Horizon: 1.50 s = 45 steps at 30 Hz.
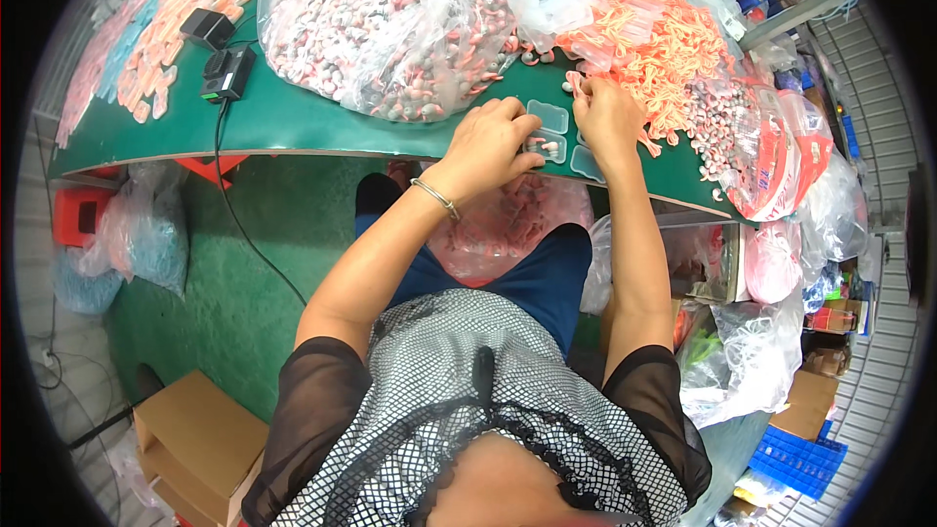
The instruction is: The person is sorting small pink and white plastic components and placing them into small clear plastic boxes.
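My left hand [491, 141] curls its thumb and fingers against the left edge of a small clear plastic box [560, 150]. A few pink-and-grey pieces lie in its lower half, and the clear lid [549, 116] is folded open away from me. Just right of the box, my right hand [607, 119] is closed in a pinch at the edge of the orange pile. Between its fingertips shows a small pink-and-grey piece [574, 85], partly covered by the fingers. Another clear plastic case [586, 164] lies beneath my right wrist.
A big clear bag [386, 34] of pink-and-grey pieces stands behind my left hand. Orange cords [652, 49] and loose small pieces [712, 122] are heaped at right. Black devices [226, 73] with a cable sit at left. A pink bag [503, 229] is below the table's edge.
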Motion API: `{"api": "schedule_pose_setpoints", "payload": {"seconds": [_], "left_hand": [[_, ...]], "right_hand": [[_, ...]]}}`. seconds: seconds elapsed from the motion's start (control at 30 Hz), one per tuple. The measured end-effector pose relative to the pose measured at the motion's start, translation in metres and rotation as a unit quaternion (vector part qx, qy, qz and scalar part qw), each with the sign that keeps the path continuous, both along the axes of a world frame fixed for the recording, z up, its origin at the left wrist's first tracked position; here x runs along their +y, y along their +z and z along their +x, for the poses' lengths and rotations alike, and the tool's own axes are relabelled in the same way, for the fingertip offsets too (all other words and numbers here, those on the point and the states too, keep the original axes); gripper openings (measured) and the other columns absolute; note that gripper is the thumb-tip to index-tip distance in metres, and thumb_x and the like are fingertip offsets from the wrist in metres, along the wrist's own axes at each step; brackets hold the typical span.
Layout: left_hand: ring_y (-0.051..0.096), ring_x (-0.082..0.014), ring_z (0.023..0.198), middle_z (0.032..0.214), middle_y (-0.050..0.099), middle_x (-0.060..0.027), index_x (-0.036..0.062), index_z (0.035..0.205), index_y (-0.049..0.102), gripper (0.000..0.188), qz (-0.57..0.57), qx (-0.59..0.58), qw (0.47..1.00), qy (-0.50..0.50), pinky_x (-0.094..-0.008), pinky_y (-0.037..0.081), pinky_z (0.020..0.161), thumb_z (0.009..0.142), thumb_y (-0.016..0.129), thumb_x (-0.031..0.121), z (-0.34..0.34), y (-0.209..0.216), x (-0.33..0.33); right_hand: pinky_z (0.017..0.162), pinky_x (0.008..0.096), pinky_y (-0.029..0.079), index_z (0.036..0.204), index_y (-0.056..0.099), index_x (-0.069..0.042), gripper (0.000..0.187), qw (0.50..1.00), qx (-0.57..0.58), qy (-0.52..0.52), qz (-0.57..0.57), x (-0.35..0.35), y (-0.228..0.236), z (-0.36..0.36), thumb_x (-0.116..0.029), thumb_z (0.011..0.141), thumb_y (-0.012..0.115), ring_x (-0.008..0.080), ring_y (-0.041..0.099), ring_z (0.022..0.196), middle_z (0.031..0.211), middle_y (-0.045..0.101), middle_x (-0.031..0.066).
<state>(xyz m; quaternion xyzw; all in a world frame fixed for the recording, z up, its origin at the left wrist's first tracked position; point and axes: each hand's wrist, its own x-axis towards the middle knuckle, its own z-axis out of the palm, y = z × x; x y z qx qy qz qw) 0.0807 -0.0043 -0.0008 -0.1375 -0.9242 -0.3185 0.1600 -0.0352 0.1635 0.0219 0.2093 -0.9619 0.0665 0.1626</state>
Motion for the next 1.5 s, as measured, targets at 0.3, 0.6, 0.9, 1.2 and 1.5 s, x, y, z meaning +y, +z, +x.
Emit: {"api": "schedule_pose_setpoints", "payload": {"seconds": [0.3,0.6,0.9,1.2,1.5], "left_hand": [[0.058,-0.0297,0.096,0.101,0.060,-0.0098,0.0063,0.109,0.066,0.045,0.042,0.007,0.999,0.009,-0.0408,0.047,0.086,0.071,0.081,0.026,0.002,-0.006,-0.004],[0.058,-0.0291,0.095,0.095,0.060,-0.0073,0.0087,0.104,0.066,0.044,0.077,0.029,0.996,0.029,-0.0408,0.046,0.083,0.067,0.082,0.026,0.003,-0.007,0.000],[0.057,-0.0289,0.093,0.097,0.060,-0.0073,0.0106,0.105,0.065,0.039,0.043,0.052,0.998,0.010,-0.0407,0.047,0.083,0.073,0.079,0.027,0.005,-0.009,-0.002],[0.059,-0.0295,0.095,0.101,0.062,-0.0084,0.0092,0.121,0.056,0.057,0.070,0.046,0.996,0.029,-0.0406,0.046,0.083,0.072,0.080,0.025,0.006,-0.008,0.000],[0.060,-0.0294,0.094,0.095,0.059,-0.0079,0.0092,0.110,0.061,0.042,0.051,0.086,0.995,0.010,-0.0419,0.048,0.081,0.075,0.077,0.024,0.003,-0.012,-0.004]], "right_hand": [[0.068,0.0376,0.046,0.086,0.070,-0.008,0.011,0.918,-0.131,0.200,-0.317,0.024,0.004,0.048,-0.011,0.077,0.074,0.0220,0.062,0.068,0.084,0.068,0.0060],[0.080,0.0373,0.040,0.085,0.070,-0.011,0.007,0.951,0.024,0.301,-0.074,0.018,0.011,0.052,-0.009,0.078,0.070,0.0210,0.061,0.086,0.087,0.065,0.0019],[0.081,0.0395,0.042,0.103,0.068,-0.010,0.018,0.946,-0.052,0.264,-0.181,0.019,0.002,0.031,-0.014,0.086,0.063,0.0263,0.060,0.089,0.090,0.063,0.0057],[0.069,0.0356,0.049,0.096,0.064,-0.002,0.020,0.945,-0.081,0.261,-0.180,0.016,-0.001,0.018,0.000,0.077,0.070,0.0249,0.062,0.076,0.089,0.063,0.0113],[0.083,0.0404,0.051,0.100,0.066,-0.003,0.025,0.910,-0.046,0.368,-0.184,0.026,0.004,0.056,-0.004,0.076,0.072,0.0309,0.064,0.092,0.098,0.067,0.0131]]}}
